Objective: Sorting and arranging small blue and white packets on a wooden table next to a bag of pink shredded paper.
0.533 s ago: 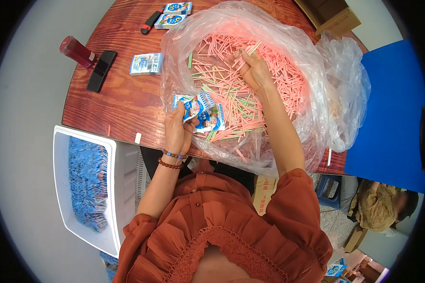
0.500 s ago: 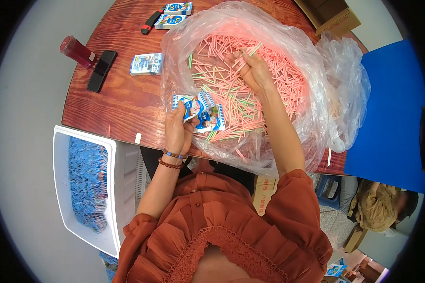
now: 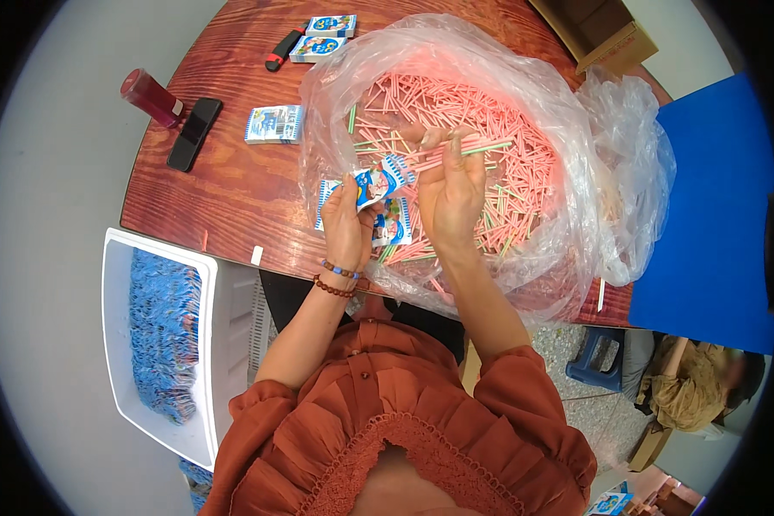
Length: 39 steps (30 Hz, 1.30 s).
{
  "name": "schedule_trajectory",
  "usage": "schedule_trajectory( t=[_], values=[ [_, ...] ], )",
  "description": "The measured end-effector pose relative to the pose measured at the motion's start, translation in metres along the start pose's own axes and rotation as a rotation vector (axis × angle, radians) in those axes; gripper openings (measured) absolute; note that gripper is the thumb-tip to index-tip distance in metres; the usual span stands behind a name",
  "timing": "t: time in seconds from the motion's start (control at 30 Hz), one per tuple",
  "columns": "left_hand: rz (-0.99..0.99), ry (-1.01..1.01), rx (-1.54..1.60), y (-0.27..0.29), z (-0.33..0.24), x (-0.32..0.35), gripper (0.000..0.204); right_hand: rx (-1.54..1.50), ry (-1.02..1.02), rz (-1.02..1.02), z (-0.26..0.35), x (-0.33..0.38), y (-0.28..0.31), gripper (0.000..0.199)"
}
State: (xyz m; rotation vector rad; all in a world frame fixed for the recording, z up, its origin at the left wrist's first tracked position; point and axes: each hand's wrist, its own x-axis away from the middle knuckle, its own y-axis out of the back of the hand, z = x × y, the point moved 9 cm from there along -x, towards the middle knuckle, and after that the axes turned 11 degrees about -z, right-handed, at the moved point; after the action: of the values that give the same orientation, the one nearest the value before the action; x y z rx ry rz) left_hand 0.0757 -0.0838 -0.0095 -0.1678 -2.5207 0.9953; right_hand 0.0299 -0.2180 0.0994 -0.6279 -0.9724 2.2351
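Note:
My left hand (image 3: 346, 230) is closed on a small blue-and-white packet (image 3: 378, 184), tilted up to the right. Between the fingertips of my right hand (image 3: 454, 199) lie a few thin pink and green candy-like sticks (image 3: 488, 148), roughly level. Their left ends meet the packet's upper right end; whether they are inside it I cannot tell. Beneath the left hand another blue-and-white packet (image 3: 394, 225) rests on the bag's near left part. Both hands are above a big clear plastic bag (image 3: 318, 103), rolled open around a heap of loose pink and green sticks (image 3: 525, 163).
On the reddish wooden table (image 3: 198, 193) are stacked packets (image 3: 273, 125), a phone (image 3: 194, 134), a red-filled bottle (image 3: 152, 99) and a red-and-black cutter (image 3: 284, 52). A white bin (image 3: 213, 344) of blue packets stands at the left. A cardboard box (image 3: 615, 52) is far right; another person (image 3: 688, 387) sits lower right.
My right hand has come left and nearer with its sticks, from over the heap to the packet. The left hand has shifted slightly right, still gripping the packet.

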Motion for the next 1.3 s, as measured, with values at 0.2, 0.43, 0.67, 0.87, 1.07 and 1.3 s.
schedule_trajectory(
  t=[0.2,0.43,0.67,0.87,1.07,1.3],
  values=[
    [-0.018,-0.031,0.007,-0.001,-0.003,0.001,0.027,0.097,0.113,0.006,-0.004,0.011,-0.006,0.011],
    [-0.017,-0.026,0.009,-0.007,-0.005,0.004,0.027,0.289,0.042,-0.058,-0.014,0.018,0.002,0.014],
    [-0.011,0.002,0.047,-0.011,0.001,0.004,0.029,0.361,0.097,0.025,-0.014,0.02,-0.005,0.018],
    [0.043,0.036,0.095,-0.016,0.012,-0.001,0.028,0.628,0.103,0.084,-0.02,0.013,0.007,0.029],
    [0.024,0.075,0.135,-0.007,0.021,-0.012,0.026,0.769,0.063,0.227,-0.027,0.006,0.0,0.041],
    [0.062,0.011,0.198,0.005,-0.003,-0.018,0.028,1.406,-0.052,0.285,-0.025,-0.062,0.078,0.026]
  ],
)
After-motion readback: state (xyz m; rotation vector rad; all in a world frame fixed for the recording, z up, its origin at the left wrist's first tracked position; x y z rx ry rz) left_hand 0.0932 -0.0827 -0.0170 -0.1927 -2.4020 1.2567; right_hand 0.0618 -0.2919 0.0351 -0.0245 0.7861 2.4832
